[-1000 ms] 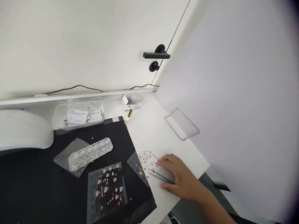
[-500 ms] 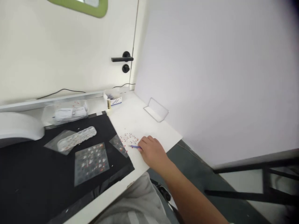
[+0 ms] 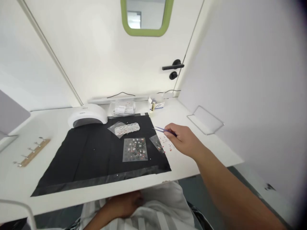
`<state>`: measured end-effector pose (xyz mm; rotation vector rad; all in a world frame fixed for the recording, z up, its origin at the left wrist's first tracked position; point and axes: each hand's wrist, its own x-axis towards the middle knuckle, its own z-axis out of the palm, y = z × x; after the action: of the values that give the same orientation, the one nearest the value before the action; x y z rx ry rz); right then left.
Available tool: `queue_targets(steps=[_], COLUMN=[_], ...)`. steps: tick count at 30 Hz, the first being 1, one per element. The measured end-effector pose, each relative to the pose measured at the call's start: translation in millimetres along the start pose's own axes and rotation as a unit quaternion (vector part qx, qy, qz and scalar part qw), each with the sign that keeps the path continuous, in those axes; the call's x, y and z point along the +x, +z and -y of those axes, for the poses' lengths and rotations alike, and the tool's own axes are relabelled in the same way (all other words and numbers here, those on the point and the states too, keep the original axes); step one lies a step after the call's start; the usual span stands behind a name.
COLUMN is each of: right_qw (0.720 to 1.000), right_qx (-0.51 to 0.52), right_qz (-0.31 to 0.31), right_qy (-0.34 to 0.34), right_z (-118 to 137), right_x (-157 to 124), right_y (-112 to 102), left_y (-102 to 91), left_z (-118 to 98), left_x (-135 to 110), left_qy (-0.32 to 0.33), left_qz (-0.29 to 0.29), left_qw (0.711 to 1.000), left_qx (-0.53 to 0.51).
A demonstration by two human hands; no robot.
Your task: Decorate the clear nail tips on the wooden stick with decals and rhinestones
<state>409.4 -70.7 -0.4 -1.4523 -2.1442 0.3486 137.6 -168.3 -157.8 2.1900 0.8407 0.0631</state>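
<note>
My right hand (image 3: pixel 178 135) is closed round purple tweezers (image 3: pixel 165 130). Their two thin tips stand apart and point left, over the black mat's right edge. Below the tweezers, small red and pale pieces (image 3: pixel 169 144) lie scattered on the white table, beside a small clear sheet (image 3: pixel 157 143). A larger clear sheet (image 3: pixel 135 150) dotted with white, red and dark bits lies on the mat. Behind it, a long clear case (image 3: pixel 127 128) rests partly on another clear sheet (image 3: pixel 117 131). My left hand (image 3: pixel 130 203) lies in my lap below the table edge; its fingers are shaded and partly hidden.
The black mat (image 3: pixel 88 159) covers the middle of the white table (image 3: pixel 192 169). Behind stand a white lamp (image 3: pixel 88 115), a clear box with packets (image 3: pixel 122 108) and a small box (image 3: pixel 155 103). A wire stand (image 3: pixel 206 121) is at right, a wooden strip with pegs (image 3: pixel 35 153) at left.
My right hand has lifted the tweezers from among the scattered pieces, up and away from the table's front. The view has swung left, bringing my left hand into sight.
</note>
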Motion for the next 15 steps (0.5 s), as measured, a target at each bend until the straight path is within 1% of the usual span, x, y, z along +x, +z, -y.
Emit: queue_targets(steps=[2, 3, 4, 5, 6, 7, 8, 10, 11, 12, 13, 15], right_qw=[0.999, 0.998, 0.998, 0.997, 0.996, 0.996, 0.996, 0.995, 0.995, 0.995, 0.995, 0.994], right_qx=[0.015, 0.018, 0.021, 0.023, 0.024, 0.023, 0.023, 0.021, 0.020, 0.018, 0.017, 0.015], right_qz=[0.023, 0.027, 0.029, 0.031, 0.033, 0.032, 0.034, 0.033, 0.031, 0.030, 0.033, 0.042], right_qy=[-0.035, -0.048, -0.059, -0.069, -0.076, -0.081, -0.084, -0.087, -0.088, -0.091, -0.095, -0.103], right_z=[8.5, 11.2, 12.9, 13.4, 12.9, 11.4, 8.9, 1.6, -3.1, -8.4, -14.0, -25.6], right_x=[25.6, 38.4, 50.7, 62.0, 72.0, 80.3, 86.8, 94.1, 95.1, 94.8, 93.4, 89.5], right_y=[3.7, 6.3, 9.2, 12.3, 15.6, 19.1, 22.9, 31.1, 35.4, 39.5, 43.3, 49.1], left_y=[-12.2, -23.7, -38.5, -56.1, -75.7, -96.2, -116.7, -153.7, -169.0, -181.9, -192.4, -208.3], left_z=[-18.7, -31.4, -44.9, -58.1, -69.7, -78.5, -83.6, -81.8, -75.2, -65.9, -54.7, -30.8], left_x=[-17.3, -26.7, -35.6, -43.5, -49.5, -52.9, -53.3, -44.7, -36.7, -27.4, -18.0, -2.7], left_qy=[-0.016, -0.012, 0.016, 0.044, 0.087, 0.119, 0.131, 0.122, 0.118, 0.091, 0.074, 0.051], left_qz=[0.013, 0.014, 0.019, -0.010, -0.036, -0.064, -0.104, -0.194, -0.253, -0.347, -0.411, -0.479], left_qw=[1.000, 1.000, 0.999, 0.997, 0.993, 0.988, 0.984, 0.972, 0.958, 0.930, 0.905, 0.871], left_qx=[-0.015, -0.023, -0.048, -0.068, -0.075, -0.072, -0.060, -0.048, -0.064, -0.079, -0.086, -0.095])
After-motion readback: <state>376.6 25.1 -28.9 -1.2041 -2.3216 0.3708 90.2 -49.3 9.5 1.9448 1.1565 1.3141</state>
